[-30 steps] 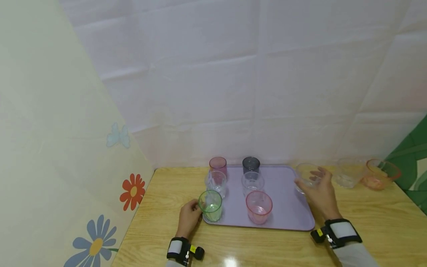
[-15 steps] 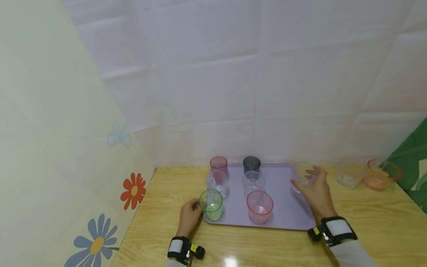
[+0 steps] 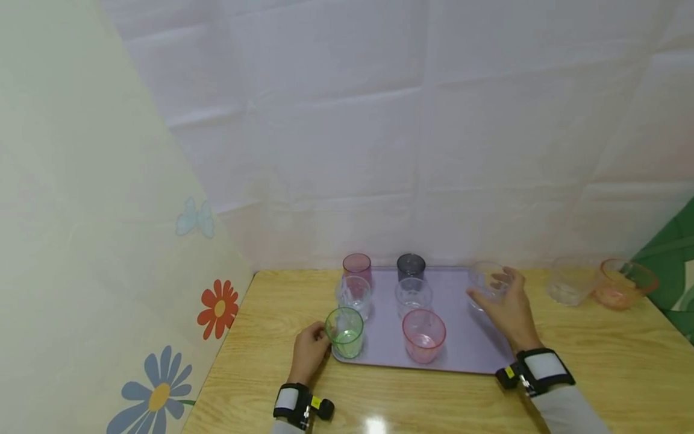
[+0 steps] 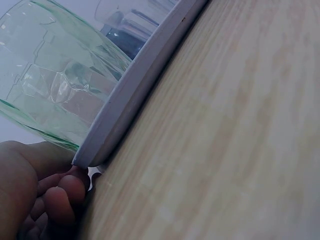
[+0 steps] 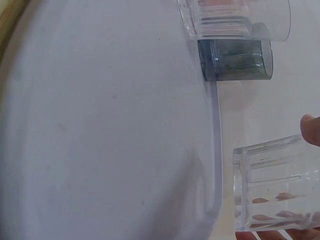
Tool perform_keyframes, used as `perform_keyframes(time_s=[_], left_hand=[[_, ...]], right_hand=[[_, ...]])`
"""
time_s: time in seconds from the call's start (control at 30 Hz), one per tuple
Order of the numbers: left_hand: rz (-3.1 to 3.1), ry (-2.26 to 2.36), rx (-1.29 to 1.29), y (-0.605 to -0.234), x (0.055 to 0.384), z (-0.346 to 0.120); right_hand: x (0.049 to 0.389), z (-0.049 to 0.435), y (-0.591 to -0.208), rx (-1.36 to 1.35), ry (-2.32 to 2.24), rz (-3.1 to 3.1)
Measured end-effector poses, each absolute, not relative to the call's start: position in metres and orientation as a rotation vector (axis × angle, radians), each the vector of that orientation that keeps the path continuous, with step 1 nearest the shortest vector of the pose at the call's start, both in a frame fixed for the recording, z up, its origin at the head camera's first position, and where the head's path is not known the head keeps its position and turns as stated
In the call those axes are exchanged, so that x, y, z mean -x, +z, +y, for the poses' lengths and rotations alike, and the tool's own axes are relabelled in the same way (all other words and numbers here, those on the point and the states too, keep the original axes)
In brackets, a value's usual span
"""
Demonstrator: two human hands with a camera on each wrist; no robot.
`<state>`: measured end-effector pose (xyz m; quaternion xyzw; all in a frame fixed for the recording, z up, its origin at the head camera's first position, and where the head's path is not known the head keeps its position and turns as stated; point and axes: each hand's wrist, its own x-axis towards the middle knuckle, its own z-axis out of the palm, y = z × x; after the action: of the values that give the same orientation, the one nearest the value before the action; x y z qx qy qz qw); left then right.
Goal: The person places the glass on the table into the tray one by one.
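Note:
My right hand (image 3: 512,310) grips a clear glass (image 3: 484,283) above the back right part of a lilac tray (image 3: 466,343). In the right wrist view, thumb and fingers are around this glass (image 5: 272,180), and its base hangs clear of the tray's edge. At the tray's front left corner, my left hand (image 3: 310,351) pinches the rim, its fingers curled below it in the left wrist view. Right beside that hand stands a green glass (image 3: 347,342). Also on the tray are a pink glass (image 3: 424,346), two clear glasses, a dark grey glass (image 3: 411,268) and a dark red glass (image 3: 356,268).
To the right of the tray, a clear glass (image 3: 566,290) and an orange bowl-like vessel (image 3: 620,292) stand on the wooden table (image 3: 423,404). A white cloth (image 3: 336,150) hangs behind the table, and a painted wall (image 3: 97,253) borders it on the left.
The right hand has moved a little left with the clear glass, further over the tray. The left hand and the glasses on the tray have stayed put.

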<state>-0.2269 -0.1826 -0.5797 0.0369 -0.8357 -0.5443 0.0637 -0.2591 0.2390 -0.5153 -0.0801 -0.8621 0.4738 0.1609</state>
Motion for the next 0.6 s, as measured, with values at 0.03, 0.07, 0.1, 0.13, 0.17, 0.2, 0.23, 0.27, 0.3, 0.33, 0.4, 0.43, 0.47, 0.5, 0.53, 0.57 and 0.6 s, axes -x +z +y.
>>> perform_keyframes(time_s=[0.03,0.07,0.1,0.13,0.17,0.2,0.23,0.27,0.3,0.33,0.4,0.43,0.47,0.5,0.53,0.57,0.6], left_hand=[[-2.523,-1.640,-0.106,-0.580,0.227,-0.182],[-2.523,-1.639,-0.101,-0.580,0.227,-0.182],[-2.524,-1.638,-0.098,-0.580,0.227,-0.182],[-2.524,-1.640,-0.103,-0.579,0.226,-0.182],[-2.525,-1.641,-0.103,-0.579,0.226,-0.182],[-2.527,-1.640,-0.102,-0.579,0.226,-0.182],[-2.528,-1.639,-0.101,-0.579,0.226,-0.182],[-2.528,-1.641,-0.101,-0.579,0.226,-0.182],[-2.530,-1.640,-0.098,-0.579,0.226,-0.182],[-2.533,-1.639,-0.100,-0.578,0.226,-0.182],[-2.536,-1.637,-0.101,-0.578,0.227,-0.182],[-2.537,-1.639,-0.104,-0.578,0.227,-0.182],[-2.538,-1.643,-0.105,-0.578,0.227,-0.182],[-2.539,-1.647,-0.108,-0.577,0.227,-0.182],[-2.539,-1.651,-0.114,-0.577,0.227,-0.182],[-2.539,-1.654,-0.113,-0.577,0.227,-0.182],[-2.538,-1.657,-0.113,-0.577,0.227,-0.182]], right_hand=[[0.260,0.239,-0.516,0.226,1.353,-2.463],[0.260,0.239,-0.516,0.224,1.352,-2.464],[0.260,0.239,-0.516,0.225,1.352,-2.465],[0.261,0.239,-0.516,0.222,1.354,-2.464],[0.261,0.239,-0.516,0.221,1.355,-2.464],[0.262,0.239,-0.516,0.220,1.358,-2.463],[0.262,0.238,-0.516,0.217,1.355,-2.463],[0.263,0.238,-0.516,0.218,1.352,-2.465],[0.264,0.238,-0.516,0.218,1.348,-2.467],[0.264,0.238,-0.516,0.214,1.342,-2.470],[0.266,0.238,-0.516,0.208,1.333,-2.478],[0.267,0.237,-0.516,0.202,1.326,-2.482],[0.267,0.237,-0.516,0.199,1.324,-2.484],[0.268,0.237,-0.516,0.194,1.323,-2.486],[0.268,0.237,-0.515,0.190,1.318,-2.489],[0.269,0.237,-0.515,0.187,1.319,-2.487],[0.270,0.236,-0.515,0.184,1.317,-2.485]])
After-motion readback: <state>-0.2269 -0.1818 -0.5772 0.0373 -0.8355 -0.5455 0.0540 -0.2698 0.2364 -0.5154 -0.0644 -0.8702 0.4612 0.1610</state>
